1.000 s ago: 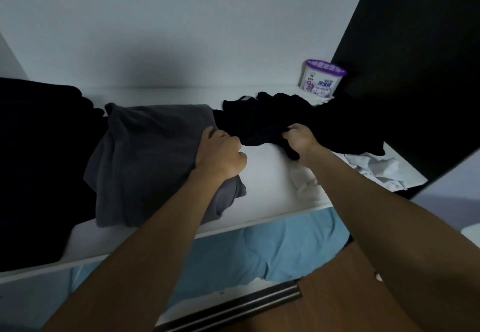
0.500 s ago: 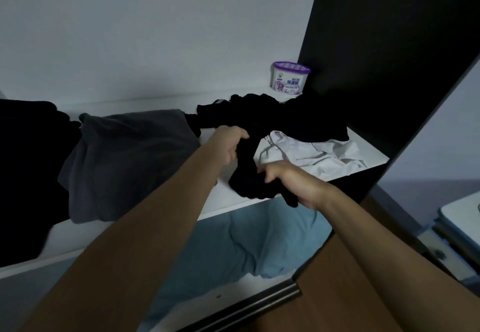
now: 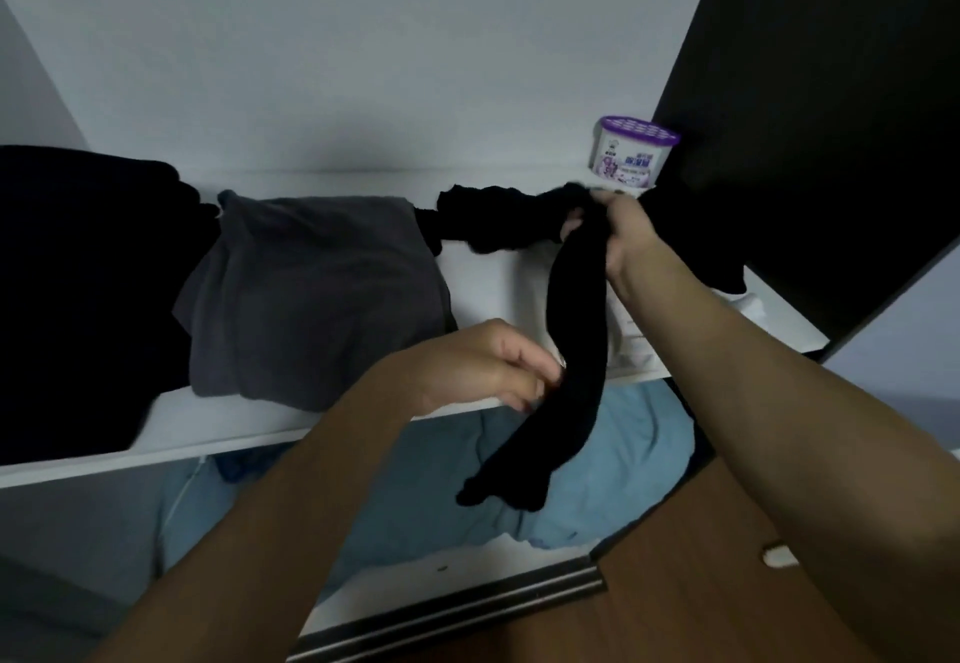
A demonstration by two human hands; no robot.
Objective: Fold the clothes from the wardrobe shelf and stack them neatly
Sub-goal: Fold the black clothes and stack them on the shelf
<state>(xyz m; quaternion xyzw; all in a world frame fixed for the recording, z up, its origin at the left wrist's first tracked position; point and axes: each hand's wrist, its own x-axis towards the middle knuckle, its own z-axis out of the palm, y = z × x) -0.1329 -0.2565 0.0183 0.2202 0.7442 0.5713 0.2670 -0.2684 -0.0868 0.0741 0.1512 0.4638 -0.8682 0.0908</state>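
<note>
1. The right hand (image 3: 621, 234) is raised over the back right part of the white shelf (image 3: 249, 436), its fingers closed round the top end of a black garment (image 3: 576, 324)
2. From that grip the black garment hangs as a long, narrow strip; it crosses the shelf's front edge and ends in a ragged hem in front of the blue cloth (image 3: 415, 486) lying in the compartment below
3. The left hand (image 3: 478, 366) is lower, at the shelf's front edge, with its fingers curled and their tips against the strip's left side about halfway down; blur hides whether they pinch the cloth or only touch it
4. A grey garment (image 3: 311, 288) lies roughly folded in the middle of the shelf, its left side against a large black pile (image 3: 78, 273)
5. Bunched black clothes (image 3: 493, 221) sit at the back, between the grey garment and the right hand
6. A white garment (image 3: 626, 350) lies on the right of the shelf, behind the hanging strip and partly hidden by the right forearm
7. A tub with a purple lid (image 3: 626, 158) stands upright in the back right corner, just beside the dark wardrobe panel (image 3: 810, 91)
8. Below are a dark sliding track (image 3: 452, 610) and a wooden floor (image 3: 691, 595)
</note>
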